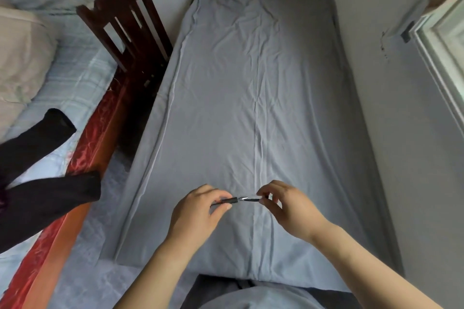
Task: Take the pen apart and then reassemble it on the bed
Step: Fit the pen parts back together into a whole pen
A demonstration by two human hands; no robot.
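Observation:
Both hands hold a dark pen just above the near part of the bed (251,108), which is covered by a grey-blue sheet. My left hand (198,211) pinches the pen barrel (229,200) between thumb and fingers. My right hand (286,206) pinches the other dark pen piece (254,199) by its right end. A short silvery section (243,198) shows between the two pieces, which lie in one line. I cannot tell whether the pieces are joined or apart.
A dark wooden chair (130,22) stands left of the bed. Further left lies another bed with a checked sheet, a red-orange edge (82,168), black clothing (42,183) and a pillow (22,57). A grey wall (389,108) and a window frame (449,57) run along the right.

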